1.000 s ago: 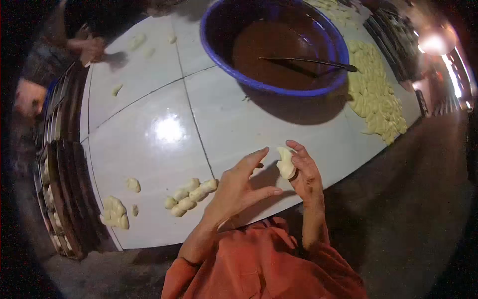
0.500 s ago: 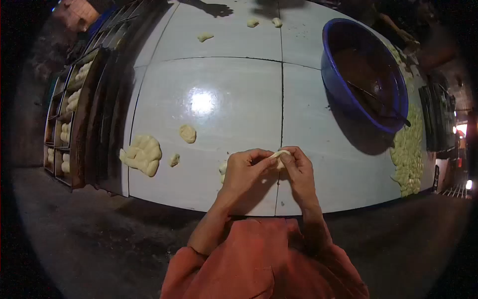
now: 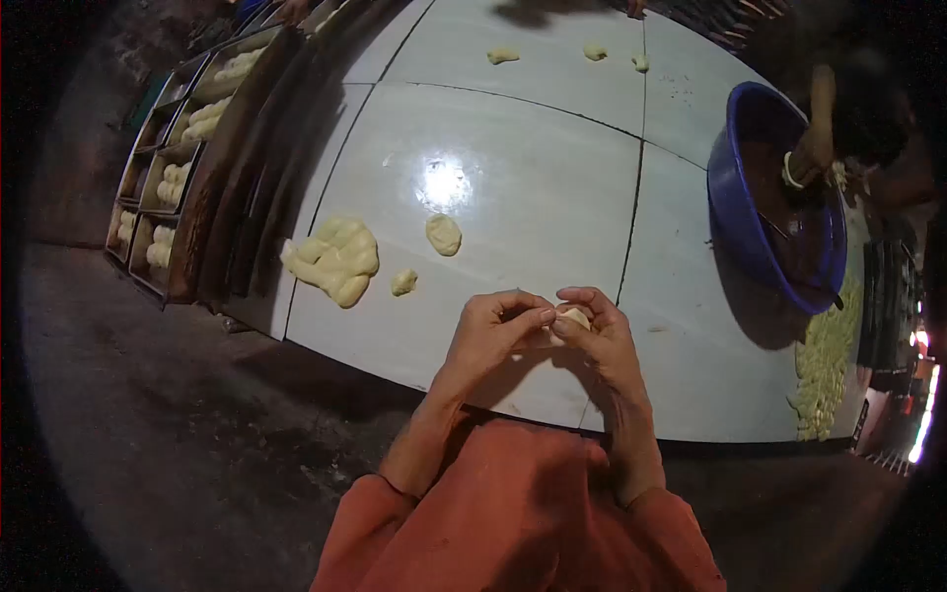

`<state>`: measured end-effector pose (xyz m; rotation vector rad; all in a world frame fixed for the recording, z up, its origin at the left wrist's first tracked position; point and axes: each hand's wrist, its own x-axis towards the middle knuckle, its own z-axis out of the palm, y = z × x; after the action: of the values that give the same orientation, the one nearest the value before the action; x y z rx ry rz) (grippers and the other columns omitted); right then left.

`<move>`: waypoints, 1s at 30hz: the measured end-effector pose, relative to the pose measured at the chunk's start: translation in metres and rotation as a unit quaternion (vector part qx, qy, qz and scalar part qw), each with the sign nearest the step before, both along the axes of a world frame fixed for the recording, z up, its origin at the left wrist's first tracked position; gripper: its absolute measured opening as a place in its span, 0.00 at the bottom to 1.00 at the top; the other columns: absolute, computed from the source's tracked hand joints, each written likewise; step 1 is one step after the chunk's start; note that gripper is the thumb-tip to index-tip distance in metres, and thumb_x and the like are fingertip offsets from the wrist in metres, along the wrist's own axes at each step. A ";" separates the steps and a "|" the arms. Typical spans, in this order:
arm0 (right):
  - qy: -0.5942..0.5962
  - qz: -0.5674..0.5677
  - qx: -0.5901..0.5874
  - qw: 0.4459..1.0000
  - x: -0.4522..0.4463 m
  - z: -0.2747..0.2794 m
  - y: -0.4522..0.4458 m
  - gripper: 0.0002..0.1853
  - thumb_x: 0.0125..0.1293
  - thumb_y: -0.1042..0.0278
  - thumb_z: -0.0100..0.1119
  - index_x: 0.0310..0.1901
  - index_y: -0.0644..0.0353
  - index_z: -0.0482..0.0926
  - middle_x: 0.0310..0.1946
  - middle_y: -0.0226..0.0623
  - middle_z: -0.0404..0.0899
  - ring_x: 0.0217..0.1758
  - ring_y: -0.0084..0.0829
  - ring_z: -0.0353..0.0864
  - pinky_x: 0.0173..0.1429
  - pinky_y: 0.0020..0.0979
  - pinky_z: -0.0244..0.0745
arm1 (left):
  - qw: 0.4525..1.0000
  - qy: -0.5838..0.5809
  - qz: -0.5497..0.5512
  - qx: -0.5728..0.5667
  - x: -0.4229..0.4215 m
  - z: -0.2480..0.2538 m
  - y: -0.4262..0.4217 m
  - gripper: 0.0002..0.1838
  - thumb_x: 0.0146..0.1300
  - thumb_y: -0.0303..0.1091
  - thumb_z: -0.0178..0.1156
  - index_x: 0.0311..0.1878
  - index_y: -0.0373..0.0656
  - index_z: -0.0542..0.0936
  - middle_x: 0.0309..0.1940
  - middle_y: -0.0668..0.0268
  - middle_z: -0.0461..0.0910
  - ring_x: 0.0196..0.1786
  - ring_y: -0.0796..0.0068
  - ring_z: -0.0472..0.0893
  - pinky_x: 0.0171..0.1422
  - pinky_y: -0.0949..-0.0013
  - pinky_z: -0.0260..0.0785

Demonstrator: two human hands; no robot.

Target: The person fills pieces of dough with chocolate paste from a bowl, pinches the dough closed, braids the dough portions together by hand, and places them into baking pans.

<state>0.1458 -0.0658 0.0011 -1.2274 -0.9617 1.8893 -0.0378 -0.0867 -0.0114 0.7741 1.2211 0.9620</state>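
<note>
Just above the near edge of the table, my two hands meet around a small piece of pale dough (image 3: 576, 318). Thumb and fingers of my left hand (image 3: 495, 332) are pinched at the dough's left side. My right hand (image 3: 602, 335) curls round it, its thumb pressed on top. Part of the dough is hidden behind the fingers. To the left on the table lie a small dough lump (image 3: 403, 282), a flattened dough round (image 3: 444, 235) and a large, soft dough mass (image 3: 340, 261).
At right stands a blue-purple tub (image 3: 725, 192) of brown filling, another person's hand (image 3: 813, 156) inside it. Many flat dough pieces (image 3: 827, 370) line the right edge. Trays of dough rolls (image 3: 173, 187) stand at left. Small dough bits (image 3: 503, 55) lie at the far side.
The view has turned, so the table appears tilted. Another person's hand has come into the tub. My hands stay together on the dough, with my right thumb now further over it.
</note>
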 end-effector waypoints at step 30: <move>-0.180 -0.216 0.201 0.938 0.068 -0.017 0.020 0.09 0.69 0.71 0.65 0.46 0.66 0.82 0.57 0.37 0.77 0.45 0.22 0.79 0.53 0.26 0.75 | 0.760 0.571 0.122 0.285 -0.037 -0.018 -0.004 0.42 0.63 0.39 0.69 0.77 0.38 0.61 0.76 0.45 0.60 0.80 0.45 0.56 0.81 0.36 0.36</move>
<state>0.2134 -0.0462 -0.0163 -1.4126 -1.0912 1.0834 -0.0750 -0.0903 -0.0298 1.8996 2.1433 1.1028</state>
